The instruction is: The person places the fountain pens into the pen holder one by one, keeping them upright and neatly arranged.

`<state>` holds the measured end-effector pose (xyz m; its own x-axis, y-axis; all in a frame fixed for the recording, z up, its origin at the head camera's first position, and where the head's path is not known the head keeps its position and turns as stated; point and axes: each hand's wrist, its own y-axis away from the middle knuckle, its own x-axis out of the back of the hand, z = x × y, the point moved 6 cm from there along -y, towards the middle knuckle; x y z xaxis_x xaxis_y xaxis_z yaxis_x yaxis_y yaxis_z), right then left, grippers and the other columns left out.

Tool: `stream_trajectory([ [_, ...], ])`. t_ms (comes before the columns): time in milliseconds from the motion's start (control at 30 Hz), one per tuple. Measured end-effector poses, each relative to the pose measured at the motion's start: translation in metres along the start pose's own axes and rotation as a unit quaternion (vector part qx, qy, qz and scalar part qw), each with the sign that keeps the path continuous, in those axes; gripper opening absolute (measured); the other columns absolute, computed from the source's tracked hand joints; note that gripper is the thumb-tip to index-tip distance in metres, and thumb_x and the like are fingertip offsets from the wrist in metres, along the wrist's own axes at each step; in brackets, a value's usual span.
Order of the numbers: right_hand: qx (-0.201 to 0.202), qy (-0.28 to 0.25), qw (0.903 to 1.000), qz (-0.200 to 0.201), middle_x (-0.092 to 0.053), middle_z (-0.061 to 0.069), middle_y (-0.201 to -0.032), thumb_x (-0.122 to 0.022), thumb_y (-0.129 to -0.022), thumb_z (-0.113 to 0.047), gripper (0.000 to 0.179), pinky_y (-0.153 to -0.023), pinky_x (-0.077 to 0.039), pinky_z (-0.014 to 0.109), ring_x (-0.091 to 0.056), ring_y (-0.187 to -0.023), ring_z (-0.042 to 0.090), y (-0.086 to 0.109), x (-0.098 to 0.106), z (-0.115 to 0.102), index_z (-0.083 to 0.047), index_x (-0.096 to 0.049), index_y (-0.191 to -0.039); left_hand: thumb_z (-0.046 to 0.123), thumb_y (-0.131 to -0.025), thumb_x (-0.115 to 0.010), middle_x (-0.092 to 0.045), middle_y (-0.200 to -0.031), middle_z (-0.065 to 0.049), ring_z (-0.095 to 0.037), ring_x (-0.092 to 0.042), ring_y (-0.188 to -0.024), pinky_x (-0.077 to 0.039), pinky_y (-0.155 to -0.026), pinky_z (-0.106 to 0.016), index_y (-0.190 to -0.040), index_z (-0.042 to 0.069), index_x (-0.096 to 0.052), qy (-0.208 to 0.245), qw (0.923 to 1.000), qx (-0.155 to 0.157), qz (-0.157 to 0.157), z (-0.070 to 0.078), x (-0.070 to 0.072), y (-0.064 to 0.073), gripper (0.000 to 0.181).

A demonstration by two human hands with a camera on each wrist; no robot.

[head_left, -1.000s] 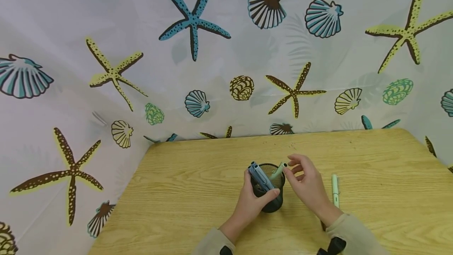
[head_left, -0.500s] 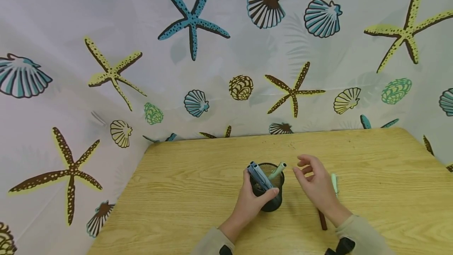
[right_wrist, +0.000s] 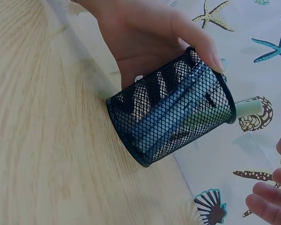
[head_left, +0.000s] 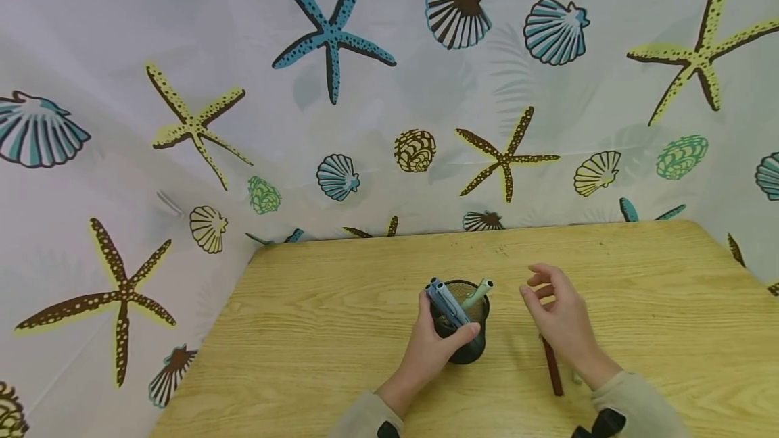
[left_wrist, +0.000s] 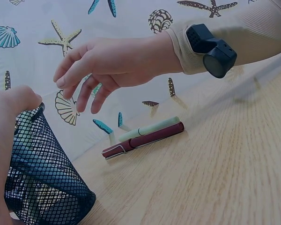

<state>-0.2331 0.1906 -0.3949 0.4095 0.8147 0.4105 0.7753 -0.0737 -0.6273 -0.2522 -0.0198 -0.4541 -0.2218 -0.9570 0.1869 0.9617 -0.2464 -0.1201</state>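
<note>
My left hand (head_left: 422, 347) grips a black mesh pen cup (head_left: 468, 354), thumb at the rim and the other fingers round its far side. Several blue pens (head_left: 449, 303) lean left inside it, and a pale green pen (head_left: 478, 294) sticks out to the right. Through the mesh (right_wrist: 178, 110) their barrels show. My right hand (head_left: 560, 313), fingers loosely bent and holding nothing, hovers to the right of the cup. Beneath it a dark red pen (head_left: 552, 367) lies on the table beside a light green pen (left_wrist: 165, 124), mostly covered by that hand in the head view.
The wooden table (head_left: 316, 316) reaches back to a pale cloth (head_left: 389, 73) printed with starfish and shells, which also hangs at both sides. A dark camera (left_wrist: 213, 51) is strapped on the right sleeve.
My right hand has drawn back rightward from the pale green pen's end, leaving that pen in the cup. It now uncovers the dark red pen. My left hand stays on the cup.
</note>
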Motion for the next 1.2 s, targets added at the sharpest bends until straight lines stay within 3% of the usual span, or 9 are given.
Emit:
stream_trajectory([
  [333,-0.019,0.01,0.9998,-0.003,-0.058,0.008,-0.095,-0.064,-0.088,-0.009,0.031,-0.058,-0.049,0.021,-0.058,-0.075,0.014,0.003,0.012,0.012,-0.003,-0.055,-0.118,0.041,-0.082,-0.07,-0.032,-0.141,-0.012,-0.023,-0.041,-0.122,-0.038,-0.097,-0.042,-0.149,0.018,0.006,0.007,0.9998,0.016,-0.004,0.0,-0.001,0.002,0.104],
  [667,-0.026,0.032,0.9991,0.007,-0.059,0.01,-0.094,-0.064,-0.088,-0.008,0.032,-0.058,-0.047,0.018,-0.056,-0.073,0.014,0.003,0.025,0.022,-0.001,-0.054,-0.117,0.043,-0.082,-0.069,-0.032,-0.142,-0.013,-0.024,-0.041,-0.123,-0.038,-0.096,-0.042,-0.149,0.018,0.005,0.005,0.9998,0.017,-0.004,0.001,-0.001,0.002,0.104],
  [967,-0.061,0.05,0.9967,-0.018,-0.058,0.012,-0.098,-0.06,-0.092,-0.016,0.033,-0.059,-0.047,0.023,-0.055,-0.075,0.019,0.007,0.032,0.03,0.0,-0.052,-0.12,0.044,-0.081,-0.069,-0.031,-0.142,-0.014,-0.024,-0.04,-0.124,-0.037,-0.098,-0.043,-0.149,0.016,0.005,-0.003,0.9998,0.021,-0.002,0.001,0.0,0.003,0.105],
  [1200,-0.076,0.062,0.9948,-0.028,-0.057,0.015,-0.098,-0.059,-0.093,-0.019,0.034,-0.053,-0.046,0.026,-0.055,-0.075,0.024,0.009,0.038,0.035,0.001,-0.052,-0.12,0.044,-0.081,-0.069,-0.031,-0.142,-0.013,-0.023,-0.039,-0.124,-0.036,-0.098,-0.043,-0.15,0.016,0.005,0.0,0.9997,0.023,-0.002,0.001,0.0,0.002,0.105],
])
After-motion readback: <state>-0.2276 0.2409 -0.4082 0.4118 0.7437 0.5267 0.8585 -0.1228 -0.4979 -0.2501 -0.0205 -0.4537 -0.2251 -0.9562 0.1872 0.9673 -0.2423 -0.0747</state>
